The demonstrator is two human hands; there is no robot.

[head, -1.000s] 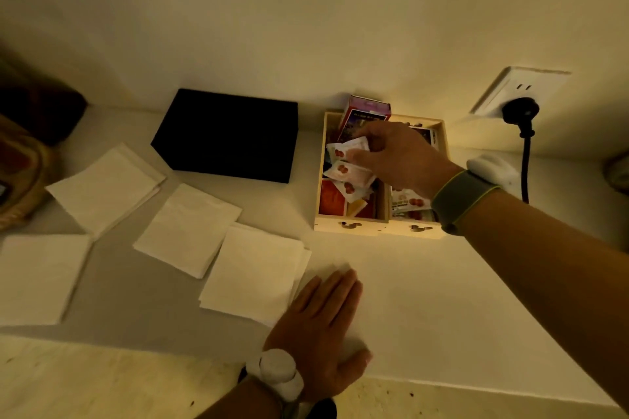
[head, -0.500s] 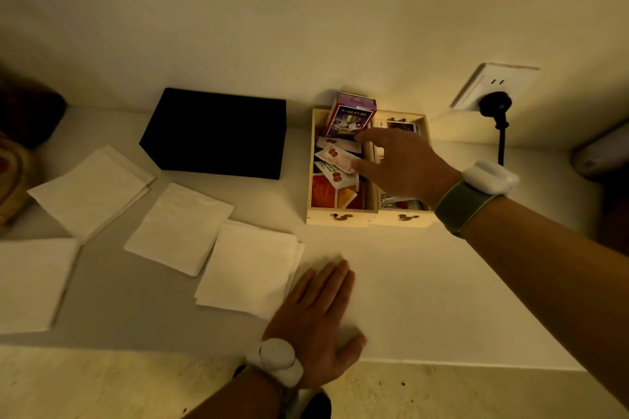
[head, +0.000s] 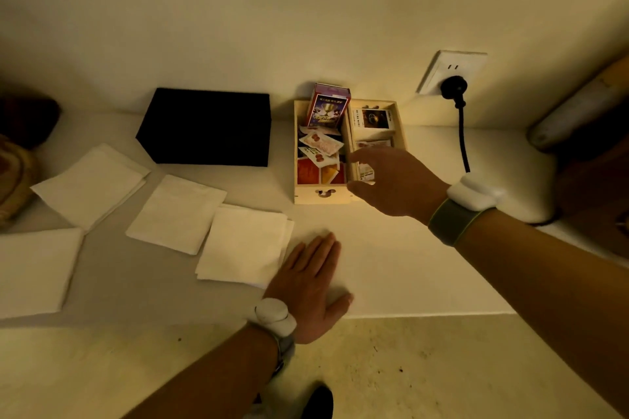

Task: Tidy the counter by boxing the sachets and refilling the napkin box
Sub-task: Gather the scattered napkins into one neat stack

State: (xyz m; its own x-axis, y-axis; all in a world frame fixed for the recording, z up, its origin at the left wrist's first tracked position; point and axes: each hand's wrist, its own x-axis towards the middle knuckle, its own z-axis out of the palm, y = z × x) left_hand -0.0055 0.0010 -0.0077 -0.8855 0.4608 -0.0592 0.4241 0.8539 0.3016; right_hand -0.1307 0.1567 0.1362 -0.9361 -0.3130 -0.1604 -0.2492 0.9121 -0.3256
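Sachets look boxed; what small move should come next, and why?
Probably the left hand should pick up the napkin stack it lies beside. The sachets already sit in the wooden box, the right hand is empty over it, and the napkins still lie loose on the counter.

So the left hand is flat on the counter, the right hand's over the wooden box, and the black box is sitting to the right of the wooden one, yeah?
Not quite. In the head view the black box sits to the left of the wooden box, not the right. The rest holds: the left hand lies flat on the counter, and the right hand is over the wooden box.
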